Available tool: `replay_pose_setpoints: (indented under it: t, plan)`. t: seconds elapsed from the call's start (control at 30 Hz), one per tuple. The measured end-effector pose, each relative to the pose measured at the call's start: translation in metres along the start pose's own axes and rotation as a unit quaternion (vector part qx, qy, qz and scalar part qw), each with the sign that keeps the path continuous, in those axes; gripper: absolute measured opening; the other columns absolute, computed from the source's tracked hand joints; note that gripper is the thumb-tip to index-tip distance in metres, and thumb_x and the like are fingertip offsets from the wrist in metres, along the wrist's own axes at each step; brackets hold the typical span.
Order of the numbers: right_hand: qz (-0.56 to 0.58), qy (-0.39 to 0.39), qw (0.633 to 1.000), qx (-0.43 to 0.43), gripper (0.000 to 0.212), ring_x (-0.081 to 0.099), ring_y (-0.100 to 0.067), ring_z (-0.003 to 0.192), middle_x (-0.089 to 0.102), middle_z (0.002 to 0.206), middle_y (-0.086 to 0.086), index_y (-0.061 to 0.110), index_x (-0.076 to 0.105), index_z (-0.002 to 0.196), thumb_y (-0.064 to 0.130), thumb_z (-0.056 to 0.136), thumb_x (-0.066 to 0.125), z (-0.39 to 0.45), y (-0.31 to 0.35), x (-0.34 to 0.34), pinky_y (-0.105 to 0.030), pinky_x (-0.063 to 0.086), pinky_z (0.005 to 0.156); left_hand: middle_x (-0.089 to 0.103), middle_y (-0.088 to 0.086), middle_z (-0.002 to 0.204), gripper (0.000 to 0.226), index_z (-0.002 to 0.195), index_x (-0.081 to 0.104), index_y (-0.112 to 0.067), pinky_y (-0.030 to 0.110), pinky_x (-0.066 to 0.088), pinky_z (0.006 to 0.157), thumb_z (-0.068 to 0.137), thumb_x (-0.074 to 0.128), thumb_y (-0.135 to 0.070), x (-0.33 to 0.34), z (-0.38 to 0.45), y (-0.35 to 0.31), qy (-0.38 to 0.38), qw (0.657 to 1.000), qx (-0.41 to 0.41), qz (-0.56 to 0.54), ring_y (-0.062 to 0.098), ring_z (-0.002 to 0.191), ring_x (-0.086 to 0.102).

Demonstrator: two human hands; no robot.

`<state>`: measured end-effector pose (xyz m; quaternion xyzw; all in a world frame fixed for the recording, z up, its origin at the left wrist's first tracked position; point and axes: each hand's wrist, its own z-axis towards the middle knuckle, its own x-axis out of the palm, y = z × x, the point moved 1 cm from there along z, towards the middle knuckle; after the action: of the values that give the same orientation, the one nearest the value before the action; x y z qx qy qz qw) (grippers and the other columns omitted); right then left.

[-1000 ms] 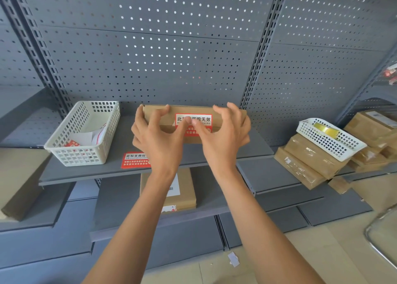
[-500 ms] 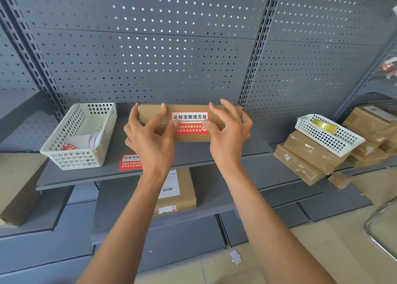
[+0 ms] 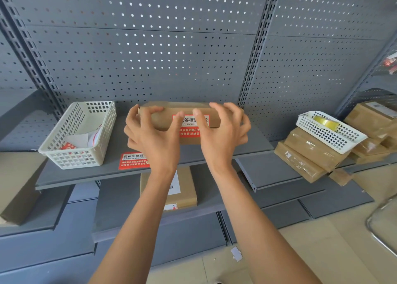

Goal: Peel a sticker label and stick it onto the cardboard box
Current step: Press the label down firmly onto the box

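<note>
Both thumbs have slid back inward over the sticker since half a second ago, when they sat at its two ends and left the whole printed face bare. Now the left hand [image 3: 153, 136] and the right hand [image 3: 222, 133] cover the outer parts of the red-and-white sticker label [image 3: 190, 125], with only its middle characters showing between the thumbs. The label lies on the front of the cardboard box [image 3: 187, 111], wrapped over the box's upper front edge, its white band above and its red band below.

The box rests on the grey shelf [image 3: 86, 174], against the perforated back panel [image 3: 150, 58]. Each hand is spread, fingers curled over the top and ends of the box, thumbs pressed flat on the label; neither hand pinches anything, they clasp the box from both sides.

Just left of the left wrist, a second red sticker [image 3: 133, 161] lies flat on the shelf, partly hidden by the hand. Farther left stands a white plastic basket [image 3: 64, 152] with paper scraps and red sticker pieces inside. On the lower shelf, under the forearms, another cardboard box [image 3: 187, 189] with a white shipping label lies flat. At the right, a stack of brown parcels [image 3: 309, 154] leans on the next shelf, with a second white basket [image 3: 343, 141] on top holding a roll of yellowish tape [image 3: 325, 122].
</note>
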<state>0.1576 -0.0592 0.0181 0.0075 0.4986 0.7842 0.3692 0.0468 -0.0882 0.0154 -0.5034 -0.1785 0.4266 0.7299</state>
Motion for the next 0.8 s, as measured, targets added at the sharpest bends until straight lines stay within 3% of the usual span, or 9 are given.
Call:
replay_pose_setpoints:
  t: [0.17, 0.47, 0.63, 0.73, 0.8]
  plan:
    - [-0.02, -0.022, 0.999, -0.011, 0.041, 0.031, -0.027, 0.137, 0.05, 0.133, 0.013, 0.04, 0.067, 0.104, 0.07, 0.077, 0.068, -0.003, 0.0, 0.01, -0.047, 0.029, 0.099, 0.044, 0.001, 0.143, 0.049, 0.107, 0.06, -0.029, 0.037, 0.021, 0.103, 0.071, 0.079, -0.057, 0.007, 0.003, 0.001, -0.015, 0.999, 0.005, 0.036, 0.024, 0.134, 0.037]
    - [0.017, -0.04, 0.999, -0.013, 0.018, 0.034, -0.022, 0.131, 0.056, 0.127, 0.018, 0.042, 0.074, 0.101, 0.051, 0.092, 0.061, 0.0, -0.008, 0.008, -0.047, 0.029, 0.098, 0.044, 0.001, 0.143, 0.021, 0.102, 0.063, -0.032, 0.038, 0.02, 0.104, 0.086, 0.071, -0.043, 0.003, 0.002, 0.007, -0.024, 1.0, -0.003, -0.004, 0.02, 0.134, 0.035]
    - [0.036, -0.049, 0.998, -0.005, 0.015, 0.037, -0.024, 0.131, 0.059, 0.123, 0.018, 0.042, 0.076, 0.1, 0.038, 0.095, 0.062, 0.001, -0.011, 0.006, -0.05, 0.032, 0.097, 0.045, 0.001, 0.142, 0.009, 0.098, 0.065, -0.033, 0.044, 0.023, 0.107, 0.091, 0.066, -0.038, 0.0, 0.002, 0.008, -0.025, 1.0, -0.007, -0.014, 0.017, 0.133, 0.035]
    - [0.029, -0.042, 0.999, -0.013, 0.018, 0.035, -0.025, 0.133, 0.057, 0.128, 0.017, 0.042, 0.074, 0.105, 0.039, 0.099, 0.057, 0.0, -0.012, 0.004, -0.054, 0.033, 0.098, 0.044, 0.001, 0.142, 0.007, 0.099, 0.065, -0.034, 0.049, 0.024, 0.11, 0.094, 0.062, -0.034, -0.003, 0.002, 0.006, -0.02, 1.0, -0.007, -0.012, 0.017, 0.132, 0.035]
    - [0.007, -0.025, 0.999, -0.029, 0.023, 0.033, -0.026, 0.137, 0.053, 0.137, 0.015, 0.041, 0.072, 0.111, 0.05, 0.097, 0.056, -0.001, -0.011, 0.002, -0.055, 0.032, 0.101, 0.043, 0.002, 0.144, 0.013, 0.103, 0.064, -0.034, 0.048, 0.023, 0.111, 0.092, 0.063, -0.041, -0.003, 0.001, 0.003, 0.0, 1.0, 0.003, -0.001, 0.02, 0.135, 0.034]
